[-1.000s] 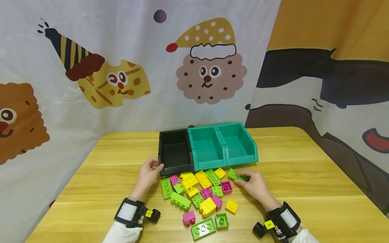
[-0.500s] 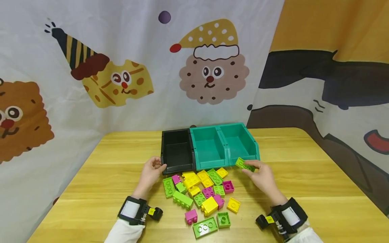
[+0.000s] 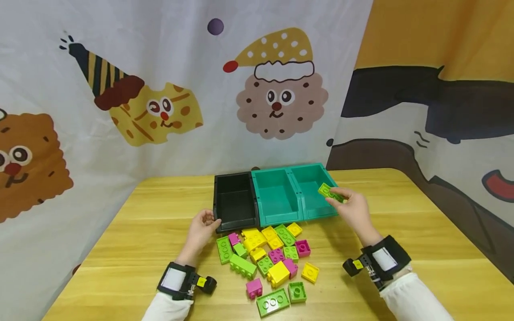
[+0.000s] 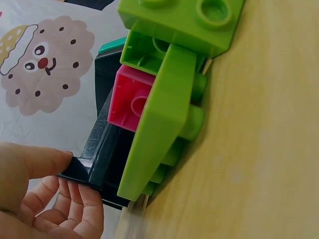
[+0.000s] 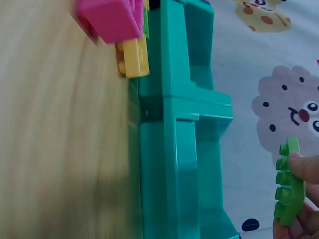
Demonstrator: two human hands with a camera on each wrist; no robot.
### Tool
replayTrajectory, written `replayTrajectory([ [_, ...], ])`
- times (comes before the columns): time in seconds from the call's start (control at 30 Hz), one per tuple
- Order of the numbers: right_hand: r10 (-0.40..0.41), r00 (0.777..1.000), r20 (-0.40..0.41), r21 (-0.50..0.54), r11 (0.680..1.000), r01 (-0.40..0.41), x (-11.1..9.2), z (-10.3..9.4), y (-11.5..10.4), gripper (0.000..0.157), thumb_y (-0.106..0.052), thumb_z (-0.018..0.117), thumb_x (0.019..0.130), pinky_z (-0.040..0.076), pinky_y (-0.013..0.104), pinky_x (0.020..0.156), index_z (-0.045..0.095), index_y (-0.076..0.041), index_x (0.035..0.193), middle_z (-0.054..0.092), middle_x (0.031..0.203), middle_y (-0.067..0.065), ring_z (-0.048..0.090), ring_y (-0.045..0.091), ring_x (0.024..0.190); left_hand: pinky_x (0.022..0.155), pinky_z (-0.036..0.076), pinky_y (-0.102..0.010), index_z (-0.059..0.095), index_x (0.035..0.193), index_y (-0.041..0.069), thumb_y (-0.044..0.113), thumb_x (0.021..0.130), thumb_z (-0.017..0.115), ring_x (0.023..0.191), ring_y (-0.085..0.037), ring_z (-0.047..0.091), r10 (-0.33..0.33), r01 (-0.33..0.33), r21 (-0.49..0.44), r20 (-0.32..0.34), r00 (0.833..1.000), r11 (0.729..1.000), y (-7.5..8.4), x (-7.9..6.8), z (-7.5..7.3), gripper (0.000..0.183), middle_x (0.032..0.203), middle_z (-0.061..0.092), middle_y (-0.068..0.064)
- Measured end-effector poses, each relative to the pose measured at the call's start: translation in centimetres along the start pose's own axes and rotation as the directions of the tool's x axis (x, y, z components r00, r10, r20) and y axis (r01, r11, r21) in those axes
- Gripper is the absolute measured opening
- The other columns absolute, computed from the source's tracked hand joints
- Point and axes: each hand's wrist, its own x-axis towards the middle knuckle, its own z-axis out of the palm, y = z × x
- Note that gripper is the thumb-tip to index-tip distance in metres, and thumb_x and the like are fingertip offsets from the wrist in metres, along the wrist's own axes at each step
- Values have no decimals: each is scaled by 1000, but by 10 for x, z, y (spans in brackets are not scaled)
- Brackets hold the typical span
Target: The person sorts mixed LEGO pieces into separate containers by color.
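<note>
My right hand (image 3: pixel 354 209) pinches a green toy building brick (image 3: pixel 330 192) between thumb and fingers, above the right-hand teal bin (image 3: pixel 311 209). In the right wrist view the studs of that green brick (image 5: pixel 286 186) point left, and the hand (image 5: pixel 308 199) is partly cut off at the edge. My left hand (image 3: pixel 201 229) grips the near left corner of the black bin (image 3: pixel 236 225). From the left wrist, the thumb of the left hand (image 4: pixel 47 194) lies on top of the bin's rim (image 4: pixel 82 169), with fingers curled beneath.
Several green, yellow and pink bricks lie loose in front of the bins, among them a yellow brick (image 3: pixel 278 274), a pink brick (image 3: pixel 254 288) and a long green brick (image 3: pixel 273 302). A middle teal bin (image 3: pixel 277 198) adjoins the black one. A printed cloth (image 3: pixel 176 53) hangs behind the wooden table (image 3: pixel 120 267).
My right hand has lifted the green brick from the table's bricks and carried it up and forward, over the right teal bin. The left hand keeps its hold on the black bin.
</note>
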Motion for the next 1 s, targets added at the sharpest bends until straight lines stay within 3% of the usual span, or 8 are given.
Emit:
replayTrajectory([
  [0.17,-4,1000,1,-18,1000,4,17,8,-2,27,-7,67,83,50,46,80,68,5,107,65,110,25,59,40,106,65,43,-20,54,99,-3,-1,84,65,78,-14,52,-1,1,9,-4,1000,1000,0,0,0,19,91,56,-12],
  [0.27,31,999,29,-18,999,-31,23,15,3,28,-8,66,83,50,34,70,67,6,108,66,108,25,61,38,99,67,44,-20,54,99,-2,1,84,66,81,-15,54,-11,11,14,2,1000,1000,0,-1,1,19,92,57,-11],
  [0.37,65,995,79,-32,998,-63,28,23,9,30,-10,65,85,41,25,58,66,6,110,65,112,24,61,38,89,68,44,-20,54,100,-2,1,85,65,82,-15,53,-12,12,3,2,1000,1000,0,-1,1,19,92,57,-11],
  [0.47,73,988,136,-59,996,-66,30,33,15,31,-12,62,86,45,29,61,66,7,111,63,117,24,60,40,96,67,43,-20,54,99,-3,0,85,65,80,-14,52,-9,9,-8,-1,1000,1000,0,-1,1,19,92,56,-11],
  [0.63,76,978,196,-122,991,-53,30,46,21,30,-13,63,86,49,49,84,67,8,108,64,114,25,58,41,107,66,43,-19,53,99,-3,0,85,65,79,-12,51,-16,16,-9,2,1000,1000,-1,-3,0,19,91,55,-9],
  [1.0,145,954,261,-234,969,-83,38,55,24,32,-14,66,86,51,48,82,65,11,106,65,105,27,62,37,95,68,43,-20,54,99,-2,1,85,66,80,-13,52,-6,6,-1,-4,1000,1000,-3,-1,1,18,91,56,-9],
])
